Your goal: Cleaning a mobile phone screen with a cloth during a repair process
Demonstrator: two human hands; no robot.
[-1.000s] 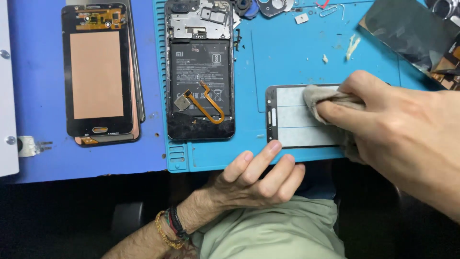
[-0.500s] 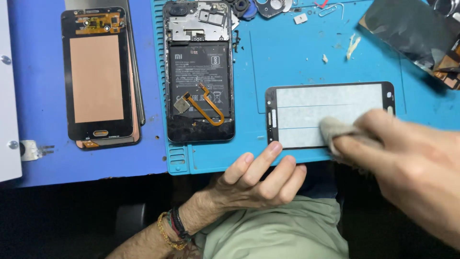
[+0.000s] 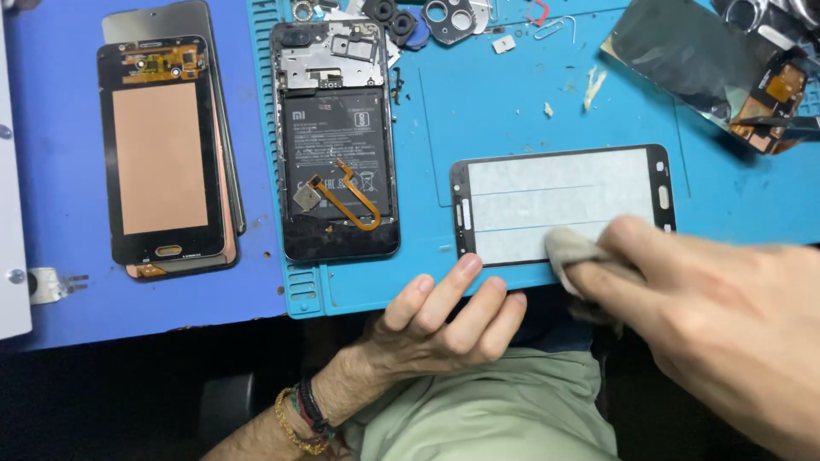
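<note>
A black-framed front glass panel [image 3: 559, 198] lies flat on the teal work mat [image 3: 512, 111]. My right hand [image 3: 726, 316] pinches a small grey cloth [image 3: 574, 249] and presses it on the panel's near edge. My left hand [image 3: 440, 320] rests at the mat's front edge, fingers apart, one fingertip touching the panel's near left corner. Beaded bracelets circle that wrist.
An opened phone [image 3: 337, 141] with battery and orange flex cable lies left of the panel. A display assembly with copper-coloured back [image 3: 162, 154] sits on the blue mat [image 3: 68, 290]. Small parts, camera rings and a foil sheet [image 3: 683, 51] crowd the far edge.
My right hand slid the cloth from the panel's left part across and down to its near edge. The left hand stayed put.
</note>
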